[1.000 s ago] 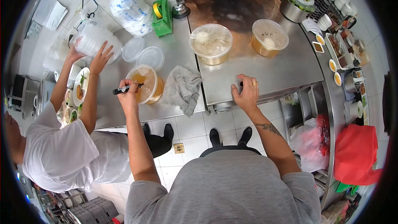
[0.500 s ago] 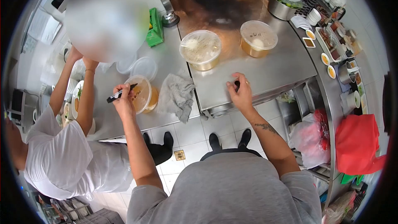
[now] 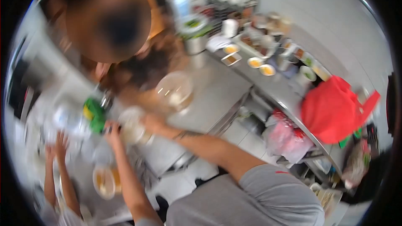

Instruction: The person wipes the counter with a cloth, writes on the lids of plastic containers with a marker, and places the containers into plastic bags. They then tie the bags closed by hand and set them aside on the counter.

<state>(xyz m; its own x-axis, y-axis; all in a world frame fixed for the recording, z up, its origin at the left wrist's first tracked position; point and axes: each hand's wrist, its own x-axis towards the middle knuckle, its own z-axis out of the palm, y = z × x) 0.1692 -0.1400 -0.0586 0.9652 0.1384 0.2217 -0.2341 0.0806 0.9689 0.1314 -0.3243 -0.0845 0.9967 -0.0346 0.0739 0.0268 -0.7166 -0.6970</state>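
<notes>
My left hand (image 3: 112, 130) is closed around a black marker (image 3: 118, 129), blurred, beside the nearer lidded plastic tub (image 3: 132, 127). My right hand (image 3: 151, 122) reaches across to the right side of that same tub; motion smears its fingers, and I cannot tell whether they grip anything. Farther along the steel counter stands another clear tub (image 3: 175, 94) with a pale lump inside. A third tub of orange-brown liquid (image 3: 104, 183) sits to the left of my left forearm.
A co-worker's hands (image 3: 56, 145) are at the left, near a green box (image 3: 94, 115). Another person stands across the counter. Small sauce bowls (image 3: 267, 70) line the right-hand shelf, with a red bag (image 3: 331, 111) on its near end. Plastic bags (image 3: 289, 138) fill the shelf below.
The view has swung to the right and blurred. My left hand has left the orange-brown tub, taking the marker forward. My right hand has gone from over the bare counter to the nearer pale tub.
</notes>
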